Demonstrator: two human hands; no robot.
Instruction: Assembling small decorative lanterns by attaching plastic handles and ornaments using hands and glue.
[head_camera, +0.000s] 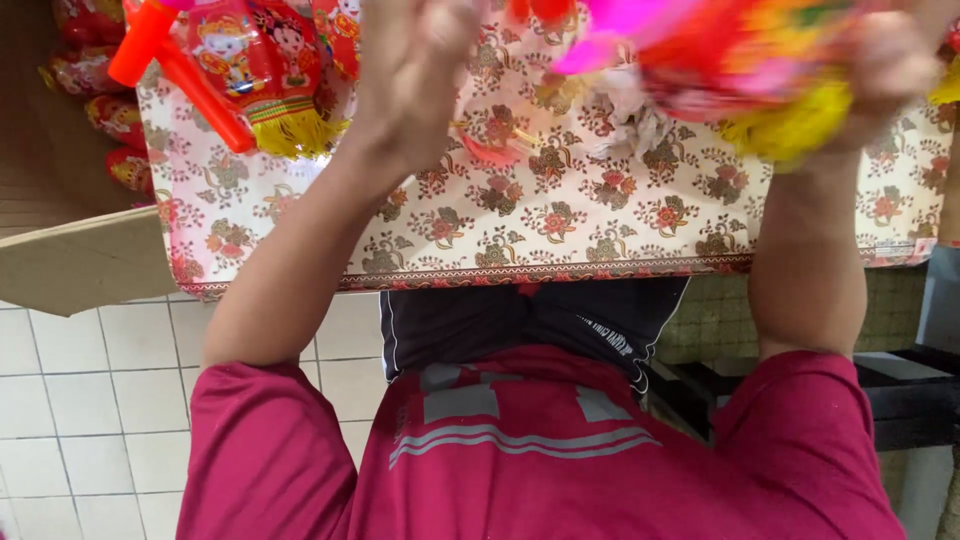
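Bright paper decoration (740, 60) — pink, red, orange, with a yellow tassel fringe at its lower edge — held up at the top right of the view, blurred, above the counter (560, 225); right hand (885, 70) clenched around its right end, fingers wrapped over the yellow fringe; left hand (415, 70) raised near the decoration's left end, back of the hand toward the camera, so I cannot tell whether it grips anything; crumpled white paper (630, 115) lies on the counter just below the decoration; counter covered in a cream cloth with red-and-brown floral print; at far left — a red lantern with yellow tassel (265, 75) beside an orange plastic handle (175, 65); more red ornaments (105, 110) stacked beyond the counter's left edge; white tiled floor (90, 400) below.
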